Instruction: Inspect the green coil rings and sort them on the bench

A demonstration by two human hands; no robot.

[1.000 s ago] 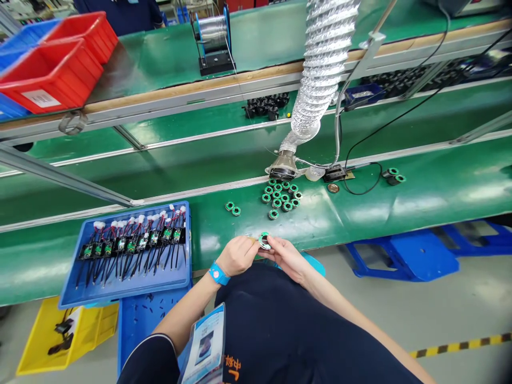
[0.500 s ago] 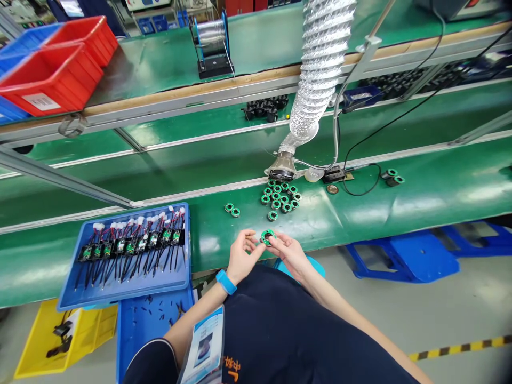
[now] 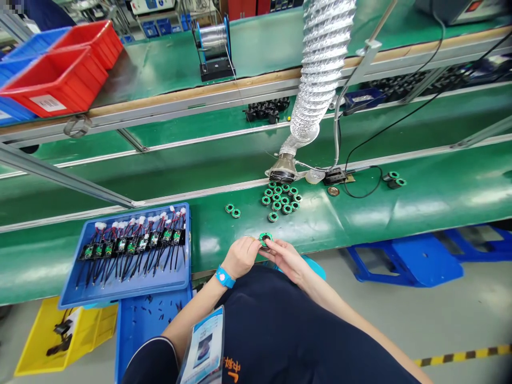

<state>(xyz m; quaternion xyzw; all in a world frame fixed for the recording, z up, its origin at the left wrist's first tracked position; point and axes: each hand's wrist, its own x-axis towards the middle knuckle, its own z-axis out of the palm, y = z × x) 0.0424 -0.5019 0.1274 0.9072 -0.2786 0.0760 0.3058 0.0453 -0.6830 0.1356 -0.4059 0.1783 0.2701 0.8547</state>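
Note:
My right hand (image 3: 286,256) holds a small motor stator (image 3: 265,239) with a green ring face, thumb and fingers closed on its right side. At its left edge my left hand (image 3: 241,256) has its fingers pinched together; whatever is between the fingertips is too small to make out. Beyond my hands, a cluster of similar green-faced stators (image 3: 285,201) stands on the green bench. Two more stators (image 3: 232,210) sit left of that cluster, and another pair (image 3: 394,180) lies far to the right.
A fume duct's nozzle (image 3: 283,173) hangs over the cluster. On the left, a blue tray (image 3: 186,266) holds wired circuit boards. A yellow bin (image 3: 36,352) is below it. Red bins (image 3: 76,80) and a wire spool (image 3: 213,42) stand on the upper shelf. Blue stools (image 3: 426,258) are at right.
My left hand's fingers have gone from spread apart to pinched together at the stator's left edge. The stator has shifted slightly left in my right hand.

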